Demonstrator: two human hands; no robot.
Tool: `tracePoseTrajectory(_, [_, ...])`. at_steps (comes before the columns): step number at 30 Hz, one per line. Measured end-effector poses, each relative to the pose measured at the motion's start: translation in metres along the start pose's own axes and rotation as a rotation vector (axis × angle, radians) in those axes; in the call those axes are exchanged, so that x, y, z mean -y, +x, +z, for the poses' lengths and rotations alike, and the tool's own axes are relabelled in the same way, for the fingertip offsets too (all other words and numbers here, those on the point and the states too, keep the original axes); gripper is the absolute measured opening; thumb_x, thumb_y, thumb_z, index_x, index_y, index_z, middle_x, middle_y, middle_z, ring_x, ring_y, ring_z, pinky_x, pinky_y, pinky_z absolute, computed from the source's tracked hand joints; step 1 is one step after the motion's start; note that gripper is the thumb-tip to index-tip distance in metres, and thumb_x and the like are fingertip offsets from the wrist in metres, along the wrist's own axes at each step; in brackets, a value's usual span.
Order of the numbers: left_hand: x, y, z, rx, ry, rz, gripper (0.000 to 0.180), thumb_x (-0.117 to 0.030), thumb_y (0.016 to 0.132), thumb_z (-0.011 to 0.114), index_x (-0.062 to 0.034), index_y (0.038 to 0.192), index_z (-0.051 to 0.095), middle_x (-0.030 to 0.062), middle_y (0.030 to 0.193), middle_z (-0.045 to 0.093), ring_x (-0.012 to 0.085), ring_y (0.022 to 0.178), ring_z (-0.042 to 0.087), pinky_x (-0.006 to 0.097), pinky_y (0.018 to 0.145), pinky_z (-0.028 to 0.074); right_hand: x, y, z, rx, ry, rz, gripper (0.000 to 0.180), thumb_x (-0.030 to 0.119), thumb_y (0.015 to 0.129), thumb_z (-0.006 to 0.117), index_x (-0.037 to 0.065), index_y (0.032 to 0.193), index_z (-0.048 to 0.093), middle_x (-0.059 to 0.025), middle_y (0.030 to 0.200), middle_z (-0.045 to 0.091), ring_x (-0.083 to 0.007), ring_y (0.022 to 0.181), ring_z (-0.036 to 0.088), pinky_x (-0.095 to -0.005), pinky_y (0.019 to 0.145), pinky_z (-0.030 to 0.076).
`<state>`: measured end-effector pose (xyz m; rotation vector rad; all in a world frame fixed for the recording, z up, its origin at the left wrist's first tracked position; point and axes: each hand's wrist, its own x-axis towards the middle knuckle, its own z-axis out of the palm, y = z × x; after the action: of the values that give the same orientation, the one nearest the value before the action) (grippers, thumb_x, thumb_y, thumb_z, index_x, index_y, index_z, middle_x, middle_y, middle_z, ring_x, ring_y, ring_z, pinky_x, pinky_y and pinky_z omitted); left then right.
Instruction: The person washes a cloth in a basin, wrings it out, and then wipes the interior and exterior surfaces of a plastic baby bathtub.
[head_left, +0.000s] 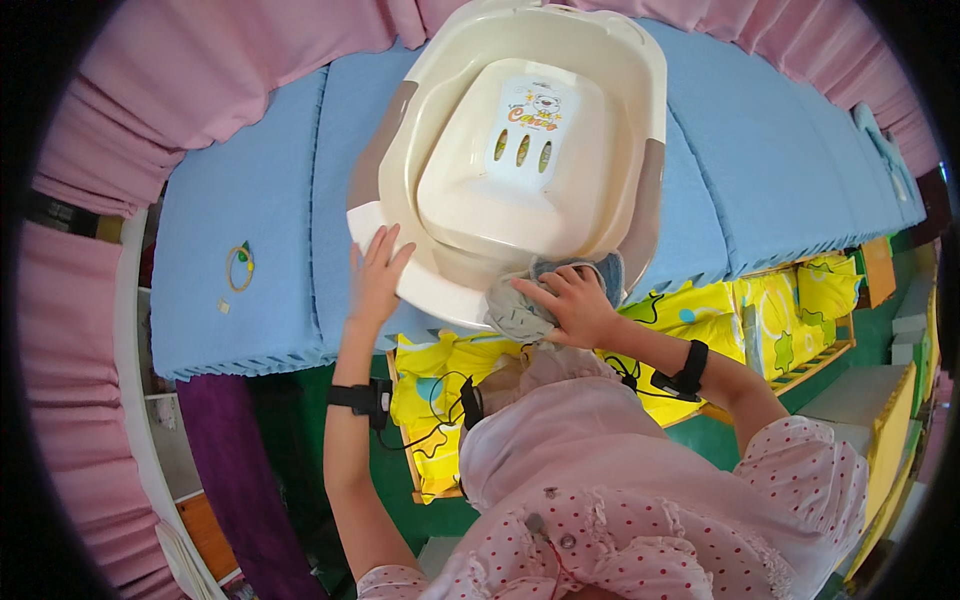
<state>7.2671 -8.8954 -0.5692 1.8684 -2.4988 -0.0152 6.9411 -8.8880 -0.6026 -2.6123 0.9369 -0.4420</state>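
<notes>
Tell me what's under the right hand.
Under the right hand, a bunched grey-blue cloth lies over the near rim of the cream tub. The part beneath the hand is hidden, as is the rim under the cloth.

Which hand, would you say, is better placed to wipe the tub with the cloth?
Probably the right hand: it is on the grey cloth at the tub's near rim; the left hand touches bare rim.

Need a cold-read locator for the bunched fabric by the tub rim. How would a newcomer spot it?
Find the large cream tub on the blue-covered surface. At its near rim, right of centre, the person's right hand lies over the bunched fabric. It is soft, crumpled and grey-blue, unlike the smooth, hard tub around it.
</notes>
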Motion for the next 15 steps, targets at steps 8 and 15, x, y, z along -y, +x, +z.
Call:
tracePoseTrajectory(8, [0.003, -0.001, 0.016, -0.115, -0.021, -0.024, 0.036, -0.002, 0.069, 0.056, -0.0136, 0.103, 0.056, 0.0048, 0.128, 0.042, 0.0238, 0.125, 0.032, 0.053, 0.098, 0.022, -0.087, -0.039, -0.021, -0.157, -0.105, -0.032, 0.066, 0.017, 0.059, 0.056, 0.016, 0.124, 0.046, -0.0068, 0.106, 0.051, -0.0209, 0.103, 0.047, -0.043, 0.087, 0.031])
tracePoseTrajectory(15, [0.0, -0.005, 0.026, -0.21, -0.034, -0.052, 0.029, -0.004, 0.077, 0.045, -0.0112, 0.102, 0.057, 0.0062, 0.128, 0.043, 0.0252, 0.125, 0.033, 0.052, 0.101, 0.018, -0.16, -0.038, -0.039, -0.194, -0.032, 0.165, 0.059, 0.016, 0.065, 0.049, 0.014, 0.124, 0.045, -0.0135, 0.13, 0.038, -0.0317, 0.121, 0.034, -0.0424, 0.097, 0.027])
